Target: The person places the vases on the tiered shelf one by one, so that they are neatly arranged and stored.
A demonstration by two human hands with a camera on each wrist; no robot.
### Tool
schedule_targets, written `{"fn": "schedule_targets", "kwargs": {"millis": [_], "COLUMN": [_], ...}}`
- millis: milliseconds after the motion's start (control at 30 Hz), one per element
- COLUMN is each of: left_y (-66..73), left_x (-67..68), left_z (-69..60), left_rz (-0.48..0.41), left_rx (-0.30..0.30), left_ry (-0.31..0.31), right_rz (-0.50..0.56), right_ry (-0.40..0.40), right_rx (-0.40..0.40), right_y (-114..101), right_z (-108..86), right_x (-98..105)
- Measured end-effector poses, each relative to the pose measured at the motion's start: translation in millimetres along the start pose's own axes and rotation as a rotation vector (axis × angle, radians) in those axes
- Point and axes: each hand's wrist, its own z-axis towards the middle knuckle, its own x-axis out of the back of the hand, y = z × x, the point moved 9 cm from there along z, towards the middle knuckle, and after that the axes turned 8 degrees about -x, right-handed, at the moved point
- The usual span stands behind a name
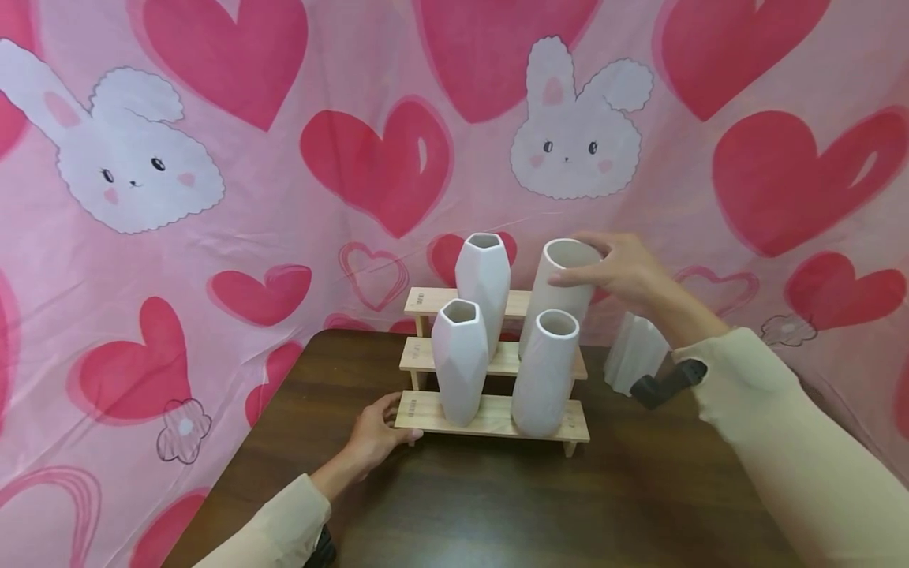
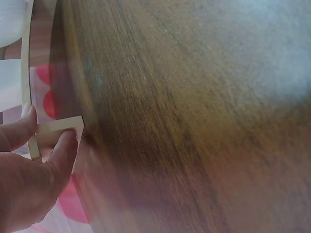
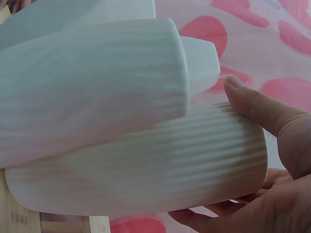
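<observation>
A three-tier wooden stand (image 1: 419, 356) is on the dark table, and my left hand (image 1: 372, 435) grips the left end of its lowest step. In the left wrist view, the fingers of my left hand (image 2: 34, 174) wrap that wooden end. My right hand (image 1: 621, 264) holds the rim of a ribbed white vase (image 1: 547, 296) on the middle step. In the right wrist view, thumb and fingers span this ribbed vase (image 3: 194, 155). A rounded white vase (image 1: 545, 379) and a faceted vase (image 1: 460, 367) stand on the lowest step. Another faceted vase (image 1: 486, 276) stands behind, on the middle step.
A white pleated object (image 1: 635, 355) stands on the table right of the stand, partly behind my right forearm. The brown wooden table (image 1: 497, 505) extends around the stand. A pink cloth (image 1: 355, 63) with hearts and rabbits hangs close behind.
</observation>
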Motion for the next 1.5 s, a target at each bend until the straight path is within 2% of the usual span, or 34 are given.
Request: {"fn": "schedule_targets", "kwargs": {"millis": [133, 367, 600, 700, 1000, 1267, 1500], "left_y": [0.2, 1.3, -1.4, -2.0, -1.0, -2.8, -4.4], "left_x": [-0.9, 1.5, 3.1, 3.0, 0.9, 0.1, 1.2], "left_z": [0.7, 1.6, 1.4, 1.0, 2.1, 1.7, 2.3], "left_rz": [0.004, 0.030, 0.033, 0.030, 0.033, 0.037, 0.037], "left_rx": [0.007, -0.015, -0.011, -0.010, -0.015, -0.016, -0.008], "left_ry": [-0.001, 0.006, 0.015, 0.017, 0.012, 0.002, -0.005], "right_rz": [-0.013, -0.008, 0.034, 0.030, 0.063, 0.081, 0.131], "right_ry": [-0.005, -0.032, -0.052, -0.048, -0.052, -0.069, -0.052], "right_rx": [0.005, 0.016, -0.036, -0.027, -0.029, -0.040, 0.033], "right_y": [-3.5, -9.7, -2.8, -2.1, -1.2, 1.9, 13.0], "right_z": [3.2, 8.6, 12.4, 13.5, 13.8, 6.1, -2.7], "right_x": [-4.4, -12.6, -20.0, -21.1, -21.4, -21.9, -7.5]}}
